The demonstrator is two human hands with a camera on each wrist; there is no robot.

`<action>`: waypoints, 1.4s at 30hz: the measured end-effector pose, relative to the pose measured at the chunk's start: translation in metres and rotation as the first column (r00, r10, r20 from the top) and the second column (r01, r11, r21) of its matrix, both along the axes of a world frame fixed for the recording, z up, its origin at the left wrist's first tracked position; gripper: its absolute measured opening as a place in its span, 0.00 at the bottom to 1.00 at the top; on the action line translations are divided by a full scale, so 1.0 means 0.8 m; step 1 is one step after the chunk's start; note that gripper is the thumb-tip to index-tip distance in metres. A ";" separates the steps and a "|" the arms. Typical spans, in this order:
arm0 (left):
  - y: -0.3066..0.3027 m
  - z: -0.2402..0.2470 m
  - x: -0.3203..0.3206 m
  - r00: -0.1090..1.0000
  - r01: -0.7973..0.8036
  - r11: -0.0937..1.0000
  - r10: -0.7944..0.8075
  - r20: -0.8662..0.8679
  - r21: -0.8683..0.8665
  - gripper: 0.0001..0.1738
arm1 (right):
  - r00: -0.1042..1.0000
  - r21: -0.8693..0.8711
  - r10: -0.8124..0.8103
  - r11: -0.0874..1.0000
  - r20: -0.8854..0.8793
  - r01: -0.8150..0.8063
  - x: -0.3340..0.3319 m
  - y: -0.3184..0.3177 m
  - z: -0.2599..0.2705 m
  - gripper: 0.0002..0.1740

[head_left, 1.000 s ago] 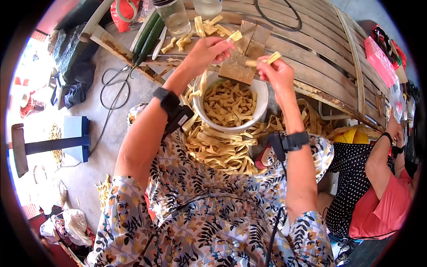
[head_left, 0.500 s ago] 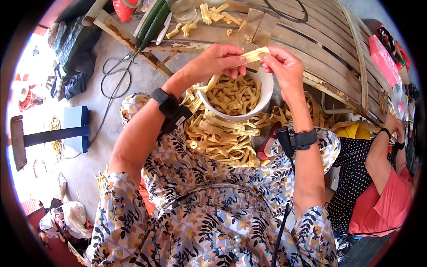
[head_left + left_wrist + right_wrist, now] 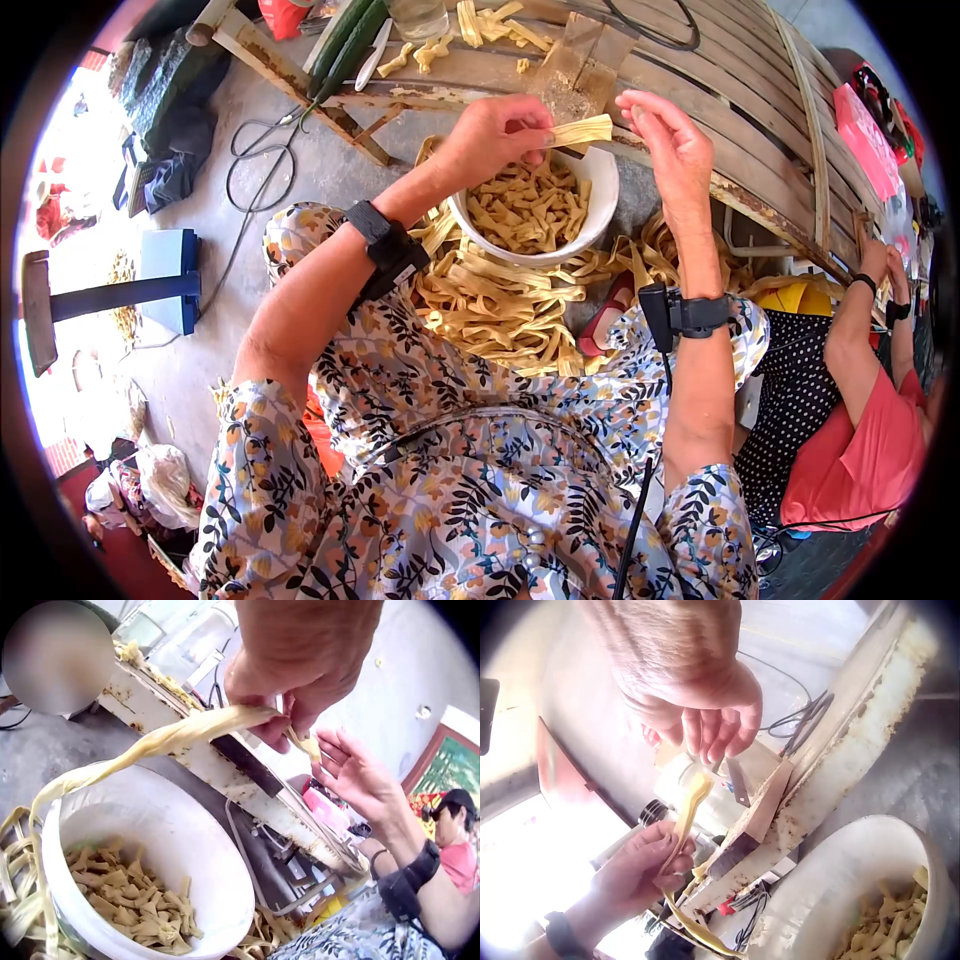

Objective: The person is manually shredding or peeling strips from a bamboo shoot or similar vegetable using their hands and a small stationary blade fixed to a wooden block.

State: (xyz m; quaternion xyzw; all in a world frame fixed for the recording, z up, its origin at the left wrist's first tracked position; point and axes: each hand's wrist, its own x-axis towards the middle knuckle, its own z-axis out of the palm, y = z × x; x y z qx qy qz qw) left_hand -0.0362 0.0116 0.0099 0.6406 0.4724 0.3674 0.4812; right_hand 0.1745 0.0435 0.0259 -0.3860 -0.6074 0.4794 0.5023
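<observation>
In the head view, my left hand [image 3: 497, 140] pinches a long, soft yellow strip [image 3: 582, 130], like bean curd skin. A flat short end sticks out past the fingertips toward the right. On the other side, the left wrist view shows the twisted length [image 3: 150, 746] hanging over the rim of a white bucket [image 3: 56, 855]. My right hand [image 3: 677, 150] is just right of the strip's end, fingers loosely bent and holding nothing. Short, knotted-looking yellow pieces [image 3: 530, 205] lie inside the bucket, below both hands.
A pile of long strips [image 3: 500, 310] lies between the bucket and my lap. On the slatted bench [image 3: 740, 120] are a wooden board [image 3: 580, 70], loose pieces [image 3: 490, 25], cucumbers [image 3: 345, 50] and a jar [image 3: 418, 18]. An upright blade [image 3: 737, 782] shows by the board. Another person [image 3: 850, 430] sits at right.
A second ago each hand held a yellow piece apart. Then both hands met on the strip's end. Now my right hand has let go and moved right, while my left still holds the strip.
</observation>
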 end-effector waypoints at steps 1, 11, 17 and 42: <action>0.001 -0.004 0.003 0.994 -0.020 0.989 0.035 -0.102 0.145 0.03 | 0.999 0.067 -0.009 0.998 0.043 0.006 -0.003 0.003 -0.006 0.10; -0.025 0.006 0.034 0.876 0.333 0.574 0.105 -0.471 0.748 0.12 | 0.841 -0.489 0.379 0.857 0.387 -0.162 -0.009 -0.021 -0.025 0.11; -0.032 0.009 0.012 0.936 0.283 0.899 -0.184 -0.299 0.333 0.08 | 0.756 -0.690 0.646 0.595 0.104 -0.412 0.004 -0.049 -0.015 0.12; -0.034 -0.017 0.050 0.815 -0.153 0.882 0.368 0.448 -0.446 0.10 | 0.801 0.442 -0.312 0.895 0.511 0.066 -0.030 -0.057 -0.020 0.15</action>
